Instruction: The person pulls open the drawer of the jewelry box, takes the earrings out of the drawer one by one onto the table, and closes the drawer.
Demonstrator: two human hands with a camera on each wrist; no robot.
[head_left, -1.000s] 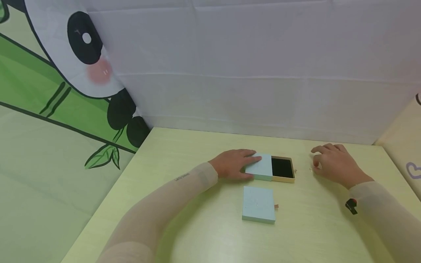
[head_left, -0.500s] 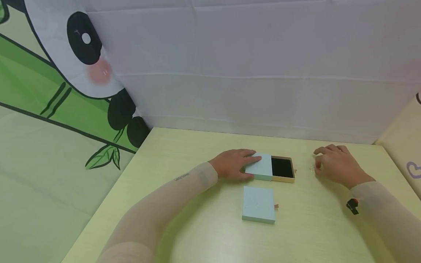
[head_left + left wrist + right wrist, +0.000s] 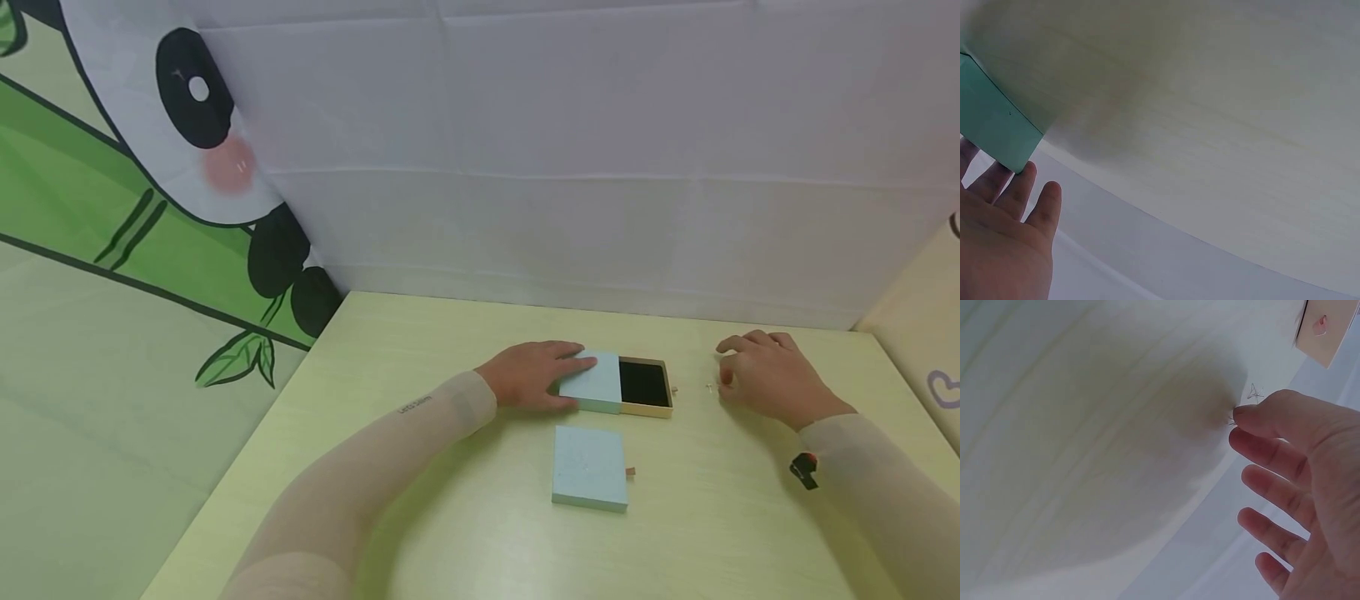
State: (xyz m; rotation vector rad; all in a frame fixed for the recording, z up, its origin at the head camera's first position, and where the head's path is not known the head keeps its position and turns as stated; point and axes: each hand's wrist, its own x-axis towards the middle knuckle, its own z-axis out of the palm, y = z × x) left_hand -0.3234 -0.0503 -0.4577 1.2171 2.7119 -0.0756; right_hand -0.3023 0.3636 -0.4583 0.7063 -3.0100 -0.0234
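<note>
A pale blue jewelry drawer box (image 3: 591,382) lies on the table, its drawer (image 3: 644,385) pulled out to the right, showing a black lining. My left hand (image 3: 528,375) holds the sleeve: the index finger lies on top, the thumb along the near side. In the left wrist view several fingertips are against the box end (image 3: 997,119). To the right, my right hand (image 3: 767,377) is low over the table. Its thumb and index finger pinch a tiny thin wire piece (image 3: 1232,419), mostly hidden. Close by lies a small star-shaped wire piece (image 3: 1254,394), perhaps an earring.
A second pale blue drawer box (image 3: 588,467) with a small tan tab lies nearer to me, shut. The pale wooden table (image 3: 465,517) meets a white cloth (image 3: 525,225) at the back. A cartoon-printed cloth (image 3: 112,333) hangs at left.
My right hand has shifted slightly right, away from the small wire piece on the table, which stays in place. My left hand and both boxes have not moved.
</note>
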